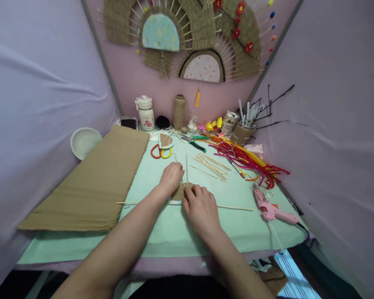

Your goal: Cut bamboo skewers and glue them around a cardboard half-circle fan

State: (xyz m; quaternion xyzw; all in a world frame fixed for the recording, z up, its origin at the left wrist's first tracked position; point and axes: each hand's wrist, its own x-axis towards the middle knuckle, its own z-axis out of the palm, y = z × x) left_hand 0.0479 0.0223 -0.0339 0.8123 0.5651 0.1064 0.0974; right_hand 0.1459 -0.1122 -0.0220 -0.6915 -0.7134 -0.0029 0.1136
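Note:
At the middle of the table, a small brown cardboard piece (177, 194) lies between my two hands. Thin wooden sticks stand out from its far edge, one of them an upright-looking stick (187, 168). My left hand (171, 177) is closed around a thin stick at the piece's upper left. Resting on the right part of the cardboard, my right hand (202, 207) has its fingers bent, the tips pressed near the stick bases. A long thin stick (235, 208) runs crosswise under both arms, along the near edge of the cardboard.
A large cardboard sheet (96, 178) covers the left side. Beyond my hands lie scissors (156, 152), pliers (198, 145) and loose sticks (210, 166). Pipe cleaners (252, 160) and a pink glue gun (269, 211) with its cord are at the right. A twine spool (179, 112) stands behind.

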